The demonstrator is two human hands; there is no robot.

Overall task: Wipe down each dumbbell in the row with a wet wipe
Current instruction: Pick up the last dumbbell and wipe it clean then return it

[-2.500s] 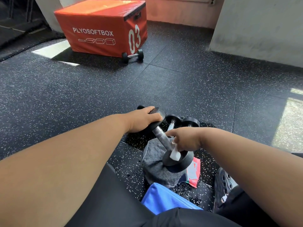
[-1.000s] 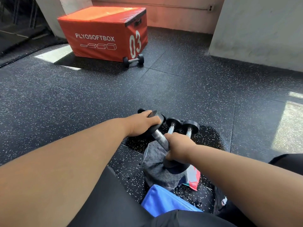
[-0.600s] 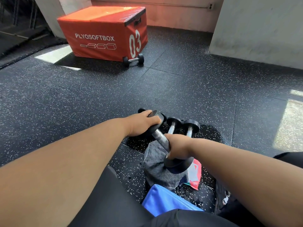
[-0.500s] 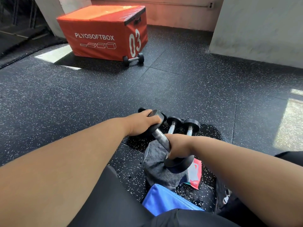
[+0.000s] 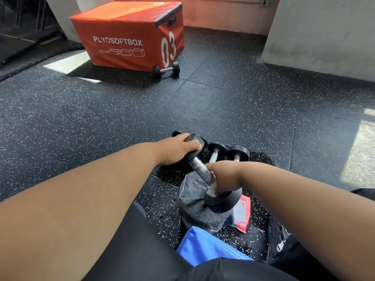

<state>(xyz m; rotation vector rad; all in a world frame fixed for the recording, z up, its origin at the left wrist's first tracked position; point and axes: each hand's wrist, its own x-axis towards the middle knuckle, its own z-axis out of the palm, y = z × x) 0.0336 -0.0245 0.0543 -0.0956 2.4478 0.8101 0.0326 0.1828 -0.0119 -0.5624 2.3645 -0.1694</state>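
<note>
A dark speckled rubber floor (image 5: 233,110) stretches wide and bare between the person and the far walls, with sunlit patches at the far left and right edges. At the back left stands an orange plyo box (image 5: 129,37) marked "PLYOSOFTBOX 03", a small dumbbell (image 5: 166,69) lying just beside its near corner.

Near the person, the left hand (image 5: 176,150) grips the upper head of the tilted dumbbell (image 5: 199,166), its fingers curled over the black disc. The dumbbell's lower head rests on a grey towel (image 5: 194,207) spread on the floor. The right hand (image 5: 225,175) is closed round the low end of the knurled handle, its fingers pinching a white wet wipe (image 5: 211,190) against the metal. Just behind, two more dumbbells (image 5: 217,149) (image 5: 238,153) lie side by side in a row, with open floor beyond them. A red packet (image 5: 242,211) peeks out right of the towel, and a blue bag (image 5: 205,246) lies nearest the legs.
</note>
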